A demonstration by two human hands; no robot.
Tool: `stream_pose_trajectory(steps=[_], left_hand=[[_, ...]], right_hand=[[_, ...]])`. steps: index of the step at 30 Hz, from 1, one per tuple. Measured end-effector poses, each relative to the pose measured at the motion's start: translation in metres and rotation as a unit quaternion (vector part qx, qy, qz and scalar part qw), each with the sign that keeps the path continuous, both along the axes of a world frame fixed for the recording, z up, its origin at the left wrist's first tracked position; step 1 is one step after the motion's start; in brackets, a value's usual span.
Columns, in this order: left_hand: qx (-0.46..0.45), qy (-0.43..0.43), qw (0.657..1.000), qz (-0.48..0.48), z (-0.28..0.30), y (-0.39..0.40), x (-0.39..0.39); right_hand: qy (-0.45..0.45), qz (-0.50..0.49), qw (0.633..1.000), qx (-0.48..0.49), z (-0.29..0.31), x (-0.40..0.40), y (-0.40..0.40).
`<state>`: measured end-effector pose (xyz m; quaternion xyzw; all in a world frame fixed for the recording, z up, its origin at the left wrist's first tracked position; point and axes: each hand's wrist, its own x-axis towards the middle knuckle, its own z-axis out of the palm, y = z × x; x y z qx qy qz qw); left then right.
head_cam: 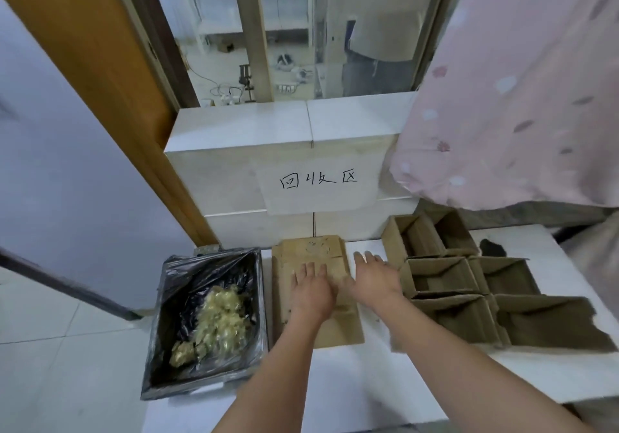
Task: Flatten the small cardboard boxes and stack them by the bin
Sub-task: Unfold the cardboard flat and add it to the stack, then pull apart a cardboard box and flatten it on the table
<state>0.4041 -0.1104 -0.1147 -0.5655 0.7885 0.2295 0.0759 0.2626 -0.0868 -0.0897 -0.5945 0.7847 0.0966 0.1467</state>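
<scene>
The only writing you can read is on the white paper sign point(318, 185) stuck to the white tiled ledge point(241, 128) at the far side: three handwritten black characters, 回收区. A faint printed mark sits near the far end of the flattened box point(311, 248), too blurred to read.

That flattened box lies flat on the white surface point(368, 375), just right of the bin point(207, 322) and close below the sign. Its long axis runs near to far, one short end almost at the foot of the ledge and the other toward you. It may be more than one sheet stacked; the edges do not show this clearly.

Your left hand point(311, 293) lies palm down on the middle of the flattened box, fingers straight and spread, pressing on it and pointing away from you. Your right hand point(375, 278) is palm down with fingers extended at the box's right edge; you cannot tell whether it touches the cardboard or hovers above it.

The bin is rectangular, lined with a black plastic bag, with yellowish scraps point(217, 322) inside.

To the right of your hands stand the open boxes point(469, 282), still unfolded, in a tight cluster of two columns running near to far, their openings facing up. A pink patterned cloth point(519, 98) hangs at the far right.
</scene>
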Motion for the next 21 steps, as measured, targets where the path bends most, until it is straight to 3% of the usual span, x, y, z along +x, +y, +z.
stream_pose_trajectory(steps=[9, 21], left_hand=[[-0.026, -0.001, 0.996, -0.085, 0.03, 0.039, -0.049], [-0.066, 0.08, 0.974, -0.203, 0.062, 0.091, -0.162]], right_hand=[[0.019, -0.063, 0.996, -0.056, 0.045, -0.043, 0.07], [0.018, -0.179, 0.979, -0.095, 0.07, -0.133, 0.158]])
